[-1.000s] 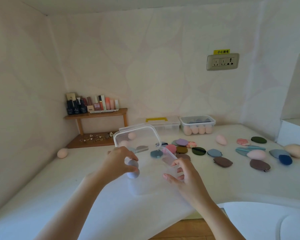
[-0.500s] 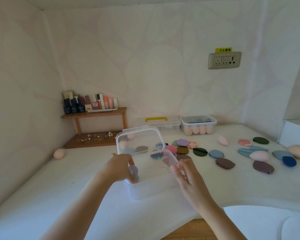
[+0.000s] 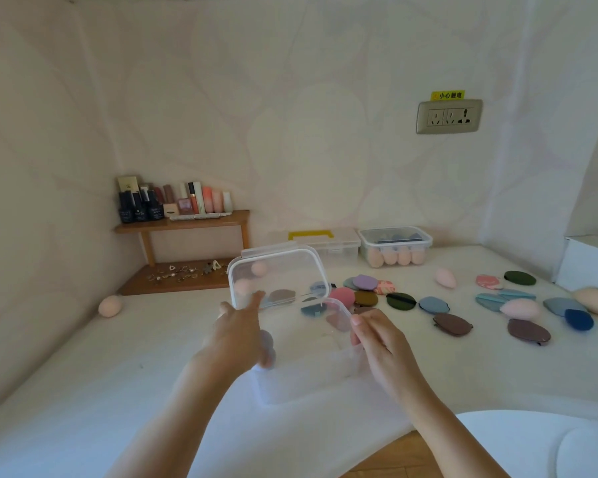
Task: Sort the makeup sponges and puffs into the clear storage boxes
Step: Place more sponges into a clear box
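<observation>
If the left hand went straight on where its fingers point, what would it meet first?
Probably the raised lid of the clear box; the left hand has its fingers at the lid's lower edge, though contact is unclear.

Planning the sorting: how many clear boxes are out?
3: an open box nearest, a yellow-handled box at the back wall, a box of sponges right of it. No others show.
</observation>
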A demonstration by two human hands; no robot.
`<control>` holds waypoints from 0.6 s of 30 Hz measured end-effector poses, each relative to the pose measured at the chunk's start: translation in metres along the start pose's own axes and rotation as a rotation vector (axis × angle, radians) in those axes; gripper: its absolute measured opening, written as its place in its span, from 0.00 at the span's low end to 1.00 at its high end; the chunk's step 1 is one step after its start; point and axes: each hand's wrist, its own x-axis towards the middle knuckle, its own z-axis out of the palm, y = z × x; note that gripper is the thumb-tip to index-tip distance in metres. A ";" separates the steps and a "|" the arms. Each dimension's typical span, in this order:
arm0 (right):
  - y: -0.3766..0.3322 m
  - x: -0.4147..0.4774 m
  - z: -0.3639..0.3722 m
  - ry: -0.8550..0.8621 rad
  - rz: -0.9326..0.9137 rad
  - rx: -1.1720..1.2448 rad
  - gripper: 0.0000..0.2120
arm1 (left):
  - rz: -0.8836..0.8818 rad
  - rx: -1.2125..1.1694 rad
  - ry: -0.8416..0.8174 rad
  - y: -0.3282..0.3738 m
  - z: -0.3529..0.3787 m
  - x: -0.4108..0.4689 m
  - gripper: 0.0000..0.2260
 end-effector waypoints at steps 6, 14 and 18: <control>0.003 0.011 0.010 0.066 0.030 0.059 0.18 | 0.045 0.065 -0.145 -0.009 -0.007 0.012 0.43; 0.006 0.069 0.005 0.180 0.110 -0.119 0.10 | 0.056 -0.001 -0.078 -0.021 -0.008 0.012 0.36; 0.014 0.105 0.010 -0.138 0.166 -0.566 0.16 | 0.058 -0.025 -0.085 -0.026 -0.011 0.012 0.35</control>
